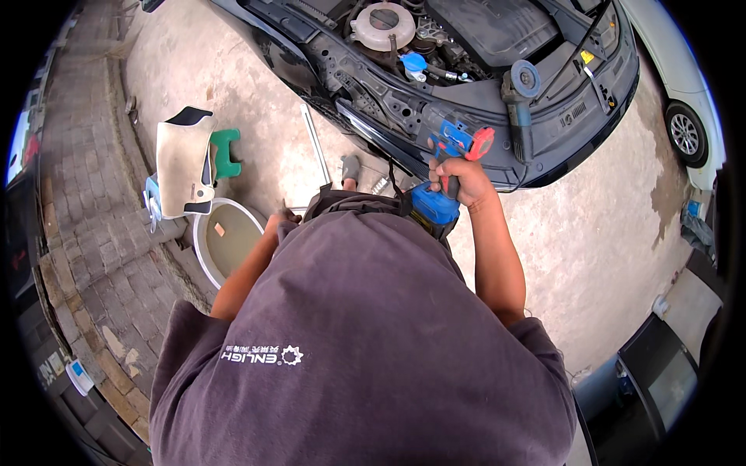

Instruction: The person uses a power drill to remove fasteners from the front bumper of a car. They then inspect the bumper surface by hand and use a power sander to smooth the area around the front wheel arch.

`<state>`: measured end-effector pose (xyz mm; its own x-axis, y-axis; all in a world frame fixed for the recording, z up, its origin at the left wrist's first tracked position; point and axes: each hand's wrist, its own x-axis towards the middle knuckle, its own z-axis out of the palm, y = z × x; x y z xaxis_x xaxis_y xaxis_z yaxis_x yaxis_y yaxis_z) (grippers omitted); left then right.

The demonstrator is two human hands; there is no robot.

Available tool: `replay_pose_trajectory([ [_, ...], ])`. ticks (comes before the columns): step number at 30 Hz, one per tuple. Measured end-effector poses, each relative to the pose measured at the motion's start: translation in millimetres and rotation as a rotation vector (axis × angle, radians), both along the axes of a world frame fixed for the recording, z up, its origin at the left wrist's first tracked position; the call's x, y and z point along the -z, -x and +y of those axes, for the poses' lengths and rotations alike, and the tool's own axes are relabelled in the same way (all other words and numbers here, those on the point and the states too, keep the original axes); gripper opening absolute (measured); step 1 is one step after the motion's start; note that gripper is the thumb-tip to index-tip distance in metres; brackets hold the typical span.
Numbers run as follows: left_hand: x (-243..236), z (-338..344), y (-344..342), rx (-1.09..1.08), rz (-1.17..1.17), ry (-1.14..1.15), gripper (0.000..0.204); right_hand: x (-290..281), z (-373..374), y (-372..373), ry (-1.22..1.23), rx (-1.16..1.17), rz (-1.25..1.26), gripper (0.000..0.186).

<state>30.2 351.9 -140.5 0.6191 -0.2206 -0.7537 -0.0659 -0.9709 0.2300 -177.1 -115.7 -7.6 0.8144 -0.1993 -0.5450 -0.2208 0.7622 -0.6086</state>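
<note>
My right hand [462, 180] is closed around the grip of a blue cordless power tool [457, 140] with a red ring-shaped end. Its blue battery base [435, 203] hangs below the fist, against my clothes. The tool is just short of the front edge of a dark car with its engine bay [482, 39] uncovered. My left hand [286, 217] is low at my left hip, near the rim of a round tub [199, 247]. Its fingers are small and dark there, so whether they grip anything is unclear.
An angle grinder [519, 116] lies on the car's front panel. To the left, a beige panel [185, 159] leans by a green stool [226, 153]. A long metal strip [316, 146] lies on the concrete. A light-coloured car [684, 85] stands at the far right.
</note>
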Motion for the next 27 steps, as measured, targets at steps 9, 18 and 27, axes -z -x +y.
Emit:
replay_pose_trajectory([
  [9, 25, -36, -22, 0.225, -0.019, 0.11, 0.04, 1, -6, 26, -0.016, 0.067, -0.025, 0.064],
  [18, -7, -54, -13, 0.279, 0.0, 0.087, 0.042, 10, -8, 45, -0.038, 0.126, -0.032, 0.065],
  [27, 15, -34, -13, 0.241, 0.018, 0.13, 0.042, 7, -7, 48, -0.048, 0.124, -0.029, 0.064],
])
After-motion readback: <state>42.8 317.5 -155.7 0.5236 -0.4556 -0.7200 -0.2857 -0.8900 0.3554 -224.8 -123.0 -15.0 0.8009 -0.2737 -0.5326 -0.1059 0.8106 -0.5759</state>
